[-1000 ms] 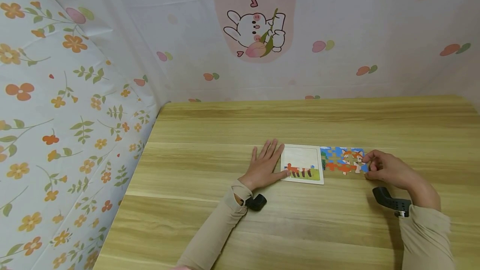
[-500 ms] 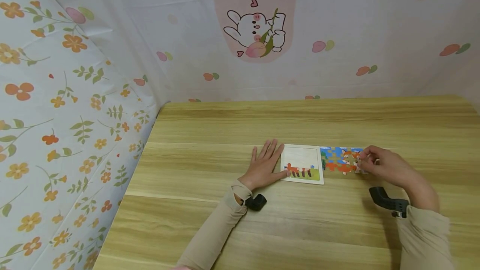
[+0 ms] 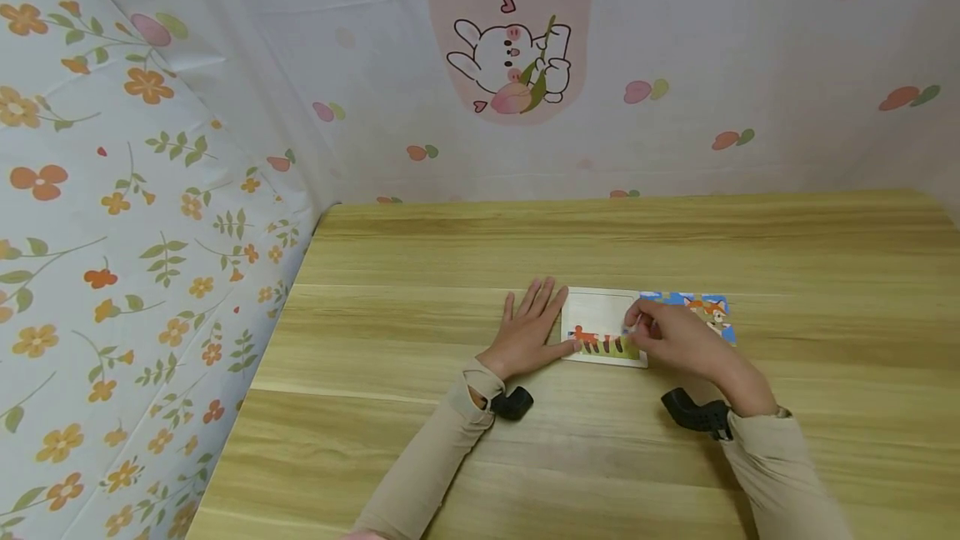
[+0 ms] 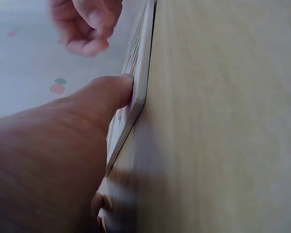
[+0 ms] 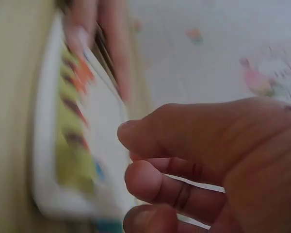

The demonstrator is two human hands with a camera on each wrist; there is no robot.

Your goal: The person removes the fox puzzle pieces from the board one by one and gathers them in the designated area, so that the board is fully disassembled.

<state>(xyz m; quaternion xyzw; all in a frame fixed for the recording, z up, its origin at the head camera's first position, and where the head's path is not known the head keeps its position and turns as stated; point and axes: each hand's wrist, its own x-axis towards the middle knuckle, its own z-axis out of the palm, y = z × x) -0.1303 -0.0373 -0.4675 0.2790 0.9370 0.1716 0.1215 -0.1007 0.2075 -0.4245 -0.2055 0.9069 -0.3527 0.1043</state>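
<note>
My left hand point(image 3: 525, 338) lies flat with spread fingers at the left side of the white-framed puzzle board point(image 3: 600, 363), its thumb pressing on the frame's lower left corner. Striped orange-and-green pieces point(image 3: 606, 345) fill the board's lower strip; its upper part is bare. Over the board's right edge, my right hand point(image 3: 678, 340) pinches a small puzzle piece, mostly hidden by the fingertips. In the right wrist view the thumb and fingers of the right hand point(image 5: 184, 155) are curled close together beside the board point(image 5: 48, 194).
More puzzle pieces point(image 3: 726, 332) with a fox picture and blue parts lie right of the board, partly behind my right hand. The wooden table point(image 3: 420, 257) meets a white patterned cloth point(image 3: 360, 157) at the back. Black mounts sit on both wrists.
My right hand has moved left from the fox pieces to the right side of the board. The left hand and the board have stayed in place.
</note>
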